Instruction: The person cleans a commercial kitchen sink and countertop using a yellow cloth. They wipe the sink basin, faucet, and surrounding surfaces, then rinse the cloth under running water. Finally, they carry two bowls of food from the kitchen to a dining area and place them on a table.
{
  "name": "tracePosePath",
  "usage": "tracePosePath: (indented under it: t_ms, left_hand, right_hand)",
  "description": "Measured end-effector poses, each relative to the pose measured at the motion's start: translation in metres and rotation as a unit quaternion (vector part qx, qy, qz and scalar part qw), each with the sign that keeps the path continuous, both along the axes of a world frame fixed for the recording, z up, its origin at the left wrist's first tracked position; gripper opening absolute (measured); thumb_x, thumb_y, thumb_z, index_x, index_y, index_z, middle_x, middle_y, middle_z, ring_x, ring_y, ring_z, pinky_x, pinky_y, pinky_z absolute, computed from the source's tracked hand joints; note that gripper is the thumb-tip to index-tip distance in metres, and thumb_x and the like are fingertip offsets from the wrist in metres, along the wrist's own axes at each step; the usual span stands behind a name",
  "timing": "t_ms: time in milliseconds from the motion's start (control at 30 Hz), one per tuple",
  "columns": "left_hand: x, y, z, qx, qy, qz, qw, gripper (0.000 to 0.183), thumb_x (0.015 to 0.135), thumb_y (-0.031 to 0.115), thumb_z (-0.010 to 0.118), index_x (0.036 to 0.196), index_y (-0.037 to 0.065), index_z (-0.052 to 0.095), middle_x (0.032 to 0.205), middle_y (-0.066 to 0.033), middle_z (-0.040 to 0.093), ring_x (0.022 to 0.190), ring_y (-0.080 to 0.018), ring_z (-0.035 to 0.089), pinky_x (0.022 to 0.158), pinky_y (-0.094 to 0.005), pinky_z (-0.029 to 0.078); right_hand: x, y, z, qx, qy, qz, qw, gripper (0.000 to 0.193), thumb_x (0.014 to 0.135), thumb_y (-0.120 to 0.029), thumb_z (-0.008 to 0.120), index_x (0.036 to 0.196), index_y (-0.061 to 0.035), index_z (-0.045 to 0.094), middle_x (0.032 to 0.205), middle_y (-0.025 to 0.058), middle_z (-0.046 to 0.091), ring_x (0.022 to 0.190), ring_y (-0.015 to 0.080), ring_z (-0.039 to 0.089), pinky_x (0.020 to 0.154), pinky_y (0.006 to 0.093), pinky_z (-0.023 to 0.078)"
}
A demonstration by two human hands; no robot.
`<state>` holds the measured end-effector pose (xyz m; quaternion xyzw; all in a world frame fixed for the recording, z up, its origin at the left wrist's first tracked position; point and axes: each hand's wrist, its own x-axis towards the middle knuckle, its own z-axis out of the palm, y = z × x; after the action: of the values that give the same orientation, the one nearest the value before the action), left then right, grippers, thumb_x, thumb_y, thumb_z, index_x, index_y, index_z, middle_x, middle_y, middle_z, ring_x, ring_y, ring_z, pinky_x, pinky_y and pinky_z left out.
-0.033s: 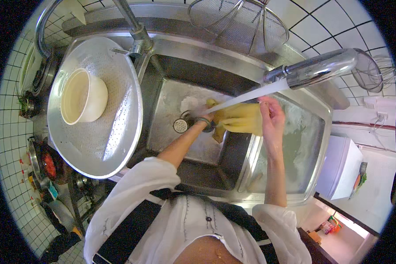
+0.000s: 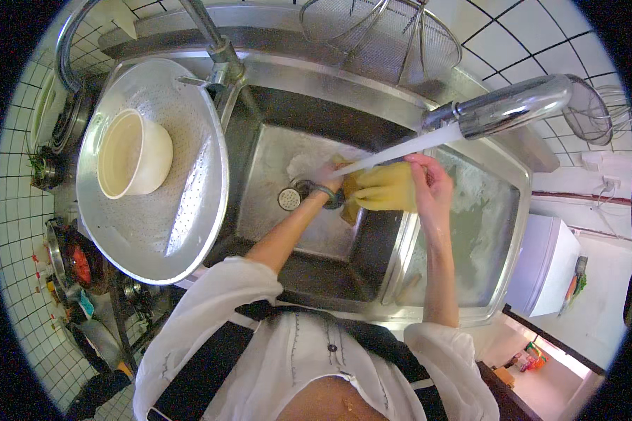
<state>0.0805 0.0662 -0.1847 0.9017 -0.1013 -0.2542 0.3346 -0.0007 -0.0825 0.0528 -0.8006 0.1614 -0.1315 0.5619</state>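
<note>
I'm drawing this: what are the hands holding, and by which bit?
A limp yellow thing, maybe a cloth: the right hand pinches its right end; the left hand is too blurred to tell.

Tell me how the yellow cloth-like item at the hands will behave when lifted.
The yellow cloth-like item is probably floppy: it lies in soft folds beside the right hand. It is likely wet and slippery, since the water stream pours toward the left hand near it. It may feel heavy for its size, though how much it has soaked up doesn't show.
</note>
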Motion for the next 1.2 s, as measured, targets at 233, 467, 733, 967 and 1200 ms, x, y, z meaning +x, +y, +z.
tracePosePath:
  t_ms: [233, 467, 733, 967, 1200]
  left_hand:
    - [0.019, 0.023, 0.170, -0.503, 0.056, -0.058, 0.861, 0.018, 0.081, 0.012, 0.061, 0.096, 0.003, 0.063, 0.087, -0.0068, 0.063, 0.076, -0.0183, 0.061, 0.071, -0.0301, 0.049]
    - [0.039, 0.075, 0.121, -0.252, -0.215, 0.053, 0.942, 0.029, 0.079, 0.027, 0.066, 0.095, 0.002, 0.065, 0.095, -0.0137, 0.065, 0.090, -0.0250, 0.062, 0.079, -0.0336, 0.048]
    - [-0.043, 0.118, -0.031, 0.281, -0.044, -0.254, 0.924, 0.080, 0.067, 0.044, 0.071, 0.129, 0.004, 0.039, 0.126, -0.0224, 0.045, 0.113, -0.0401, 0.048, 0.089, -0.0446, 0.045]
    - [-0.008, 0.110, -0.059, -0.190, 0.064, 0.119, 0.972, 0.066, 0.065, 0.026, 0.076, 0.122, 0.014, 0.046, 0.113, -0.0176, 0.048, 0.101, -0.0325, 0.051, 0.086, -0.0412, 0.046]
    - [-0.021, 0.110, -0.038, 0.230, -0.028, -0.230, 0.945, 0.059, 0.066, 0.026, 0.077, 0.120, 0.024, 0.053, 0.130, -0.0169, 0.037, 0.121, -0.0329, 0.038, 0.093, -0.0487, 0.039]
  right_hand:
    - [0.026, 0.038, -0.066, -0.142, 0.005, 0.099, 0.985, 0.018, 0.079, -0.010, 0.062, 0.092, 0.0019, 0.062, 0.086, 0.0162, 0.065, 0.080, 0.0286, 0.063, 0.071, 0.0339, 0.048]
    - [0.050, 0.037, -0.037, 0.127, -0.039, 0.020, 0.991, 0.019, 0.088, -0.011, 0.050, 0.087, 0.0027, 0.063, 0.080, 0.0041, 0.064, 0.071, 0.0098, 0.056, 0.062, 0.0255, 0.045]
    - [0.046, 0.037, -0.021, 0.214, -0.044, -0.020, 0.976, 0.020, 0.091, -0.014, 0.048, 0.090, 0.0005, 0.062, 0.083, 0.0031, 0.062, 0.071, 0.0087, 0.053, 0.064, 0.0248, 0.043]
    - [0.032, 0.009, 0.001, 0.221, -0.081, -0.040, 0.971, 0.022, 0.091, -0.014, 0.050, 0.103, 0.0015, 0.059, 0.087, 0.0031, 0.063, 0.075, 0.0085, 0.056, 0.066, 0.0226, 0.045]
    - [0.041, -0.011, 0.050, -0.044, -0.109, 0.095, 0.988, 0.021, 0.089, -0.012, 0.052, 0.105, 0.0001, 0.058, 0.087, 0.0043, 0.061, 0.079, 0.0117, 0.057, 0.070, 0.0254, 0.046]
